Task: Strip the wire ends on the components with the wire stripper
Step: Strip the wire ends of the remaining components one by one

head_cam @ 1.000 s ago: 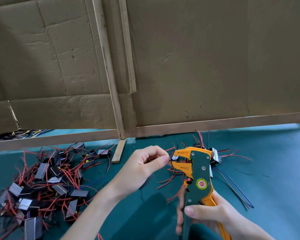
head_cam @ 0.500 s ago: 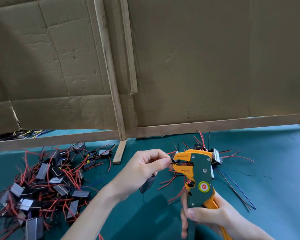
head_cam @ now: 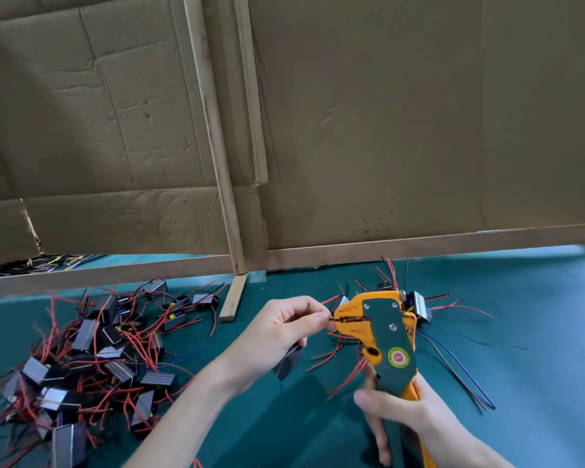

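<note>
Wire stripper held above the worktop, right of centre, with a wire in its mouth.

The stripper's long axis runs near upright in the view, leaning a little: handles low toward the person, orange head away, jaws facing left. The right hand curls round the handles. The left hand pinches the wire between thumb and forefinger, just at the jaws; a dark component shows below that palm. A pile of components with red leads lies well to the left, a smaller cluster behind the head, and a cardboard wall beyond.
</note>
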### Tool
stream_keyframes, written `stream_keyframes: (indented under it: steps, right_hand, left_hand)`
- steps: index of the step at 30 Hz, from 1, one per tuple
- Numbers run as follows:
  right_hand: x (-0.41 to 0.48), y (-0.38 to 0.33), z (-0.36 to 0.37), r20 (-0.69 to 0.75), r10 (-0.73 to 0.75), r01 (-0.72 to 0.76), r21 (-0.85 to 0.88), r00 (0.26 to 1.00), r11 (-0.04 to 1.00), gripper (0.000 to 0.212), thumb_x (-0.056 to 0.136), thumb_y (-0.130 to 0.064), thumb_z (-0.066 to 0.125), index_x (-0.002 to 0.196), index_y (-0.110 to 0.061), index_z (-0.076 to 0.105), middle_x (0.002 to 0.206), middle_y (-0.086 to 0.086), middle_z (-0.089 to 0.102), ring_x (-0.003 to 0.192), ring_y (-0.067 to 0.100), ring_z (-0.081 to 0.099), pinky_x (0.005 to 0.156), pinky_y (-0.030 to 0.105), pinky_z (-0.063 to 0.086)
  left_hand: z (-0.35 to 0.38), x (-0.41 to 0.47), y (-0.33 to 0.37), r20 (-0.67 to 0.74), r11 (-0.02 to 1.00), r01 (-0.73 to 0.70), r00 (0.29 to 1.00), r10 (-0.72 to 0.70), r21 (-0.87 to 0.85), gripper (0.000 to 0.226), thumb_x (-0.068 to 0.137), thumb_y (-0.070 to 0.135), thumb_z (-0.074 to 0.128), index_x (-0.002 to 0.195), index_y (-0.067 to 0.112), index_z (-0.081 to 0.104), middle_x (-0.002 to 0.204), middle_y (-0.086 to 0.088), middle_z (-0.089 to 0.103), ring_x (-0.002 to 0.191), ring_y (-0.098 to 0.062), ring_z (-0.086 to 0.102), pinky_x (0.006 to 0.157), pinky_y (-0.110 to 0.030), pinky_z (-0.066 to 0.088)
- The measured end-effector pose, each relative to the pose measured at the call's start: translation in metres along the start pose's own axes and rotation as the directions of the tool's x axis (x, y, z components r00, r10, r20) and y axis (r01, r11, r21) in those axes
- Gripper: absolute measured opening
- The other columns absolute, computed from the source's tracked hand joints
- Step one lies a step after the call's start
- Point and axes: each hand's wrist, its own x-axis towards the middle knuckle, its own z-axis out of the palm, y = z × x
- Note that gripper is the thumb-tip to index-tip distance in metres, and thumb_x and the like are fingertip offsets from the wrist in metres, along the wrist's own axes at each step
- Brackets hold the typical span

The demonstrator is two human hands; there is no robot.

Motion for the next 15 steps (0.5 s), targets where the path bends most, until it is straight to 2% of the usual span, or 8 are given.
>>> stream_keyframes:
  steps: [1,3,6,9,11,13,15]
  right_hand:
    - [0.001,-0.002,-0.002,0.051,0.008,-0.010,0.037,0.999,0.999,0.027,0.057,-0.027,0.084,0.072,-0.013,0.067,0.069,0.033,0.061,0.061,0.031,0.063,0.062,0.035,0.053]
    - [0.003,-0.005,-0.005,0.171,0.016,-0.037,0.116,0.985,0.993,0.028,0.064,-0.021,0.085,0.083,-0.008,0.069,0.082,0.033,0.064,0.078,0.040,0.066,0.072,0.044,0.055]
    - [0.006,-0.005,-0.012,0.183,0.005,-0.043,0.208,0.983,0.977,0.037,0.061,-0.019,0.089,0.087,-0.002,0.069,0.082,0.032,0.063,0.077,0.045,0.065,0.073,0.051,0.054]
    - [0.006,-0.011,-0.020,0.140,-0.032,-0.015,0.326,0.990,0.945,0.040,0.059,-0.017,0.089,0.088,0.000,0.066,0.081,0.029,0.061,0.073,0.042,0.064,0.072,0.053,0.054]
    - [0.005,-0.015,-0.024,0.101,-0.038,-0.005,0.388,0.994,0.922,0.043,0.054,-0.017,0.090,0.087,-0.001,0.066,0.079,0.026,0.060,0.070,0.039,0.064,0.069,0.051,0.055]
    - [0.005,-0.018,-0.026,0.060,-0.024,-0.005,0.446,0.998,0.895,0.045,0.050,-0.016,0.091,0.084,-0.002,0.066,0.077,0.024,0.060,0.069,0.037,0.063,0.068,0.050,0.055]
    - [0.004,-0.020,-0.026,0.034,-0.006,-0.011,0.487,0.999,0.873,0.043,0.049,-0.014,0.090,0.083,-0.003,0.067,0.076,0.023,0.060,0.067,0.037,0.063,0.066,0.049,0.056]
  left_hand:
    - [0.000,0.000,0.000,-0.011,1.000,0.011,1.000,-0.011,0.008,0.022,0.085,0.040,0.058,0.078,0.024,0.070,0.065,-0.004,0.044,0.060,-0.014,0.036,0.055,-0.018,0.030]
    - [0.001,0.002,0.001,-0.053,1.000,0.022,0.998,-0.022,-0.003,0.019,0.090,0.033,0.059,0.077,0.024,0.069,0.061,0.011,0.053,0.061,-0.009,0.041,0.057,-0.012,0.034]
    - [0.008,0.012,0.004,-0.209,0.997,0.024,0.977,-0.038,-0.070,0.021,0.096,0.018,0.055,0.081,0.018,0.070,0.055,0.021,0.056,0.059,-0.001,0.046,0.065,-0.010,0.043]
    - [0.024,0.034,0.005,-0.403,0.968,0.009,0.908,-0.114,-0.253,0.022,0.095,0.013,0.055,0.080,0.016,0.072,0.057,0.017,0.058,0.061,-0.008,0.051,0.074,-0.022,0.049]
    - [0.042,0.053,0.010,-0.468,0.932,0.012,0.862,-0.194,-0.364,0.023,0.095,0.009,0.053,0.081,0.015,0.070,0.072,0.011,0.064,0.068,-0.011,0.056,0.068,-0.017,0.045]
    - [0.063,0.070,0.015,-0.477,0.929,0.071,0.842,-0.251,-0.364,0.020,0.097,0.006,0.047,0.088,0.010,0.065,0.079,0.005,0.060,0.075,-0.012,0.055,0.059,-0.014,0.039]
    - [0.081,0.077,0.018,-0.361,0.946,0.181,0.892,-0.273,-0.270,0.014,0.099,0.008,0.043,0.097,0.007,0.056,0.075,-0.003,0.051,0.071,-0.017,0.050,0.053,-0.020,0.033]
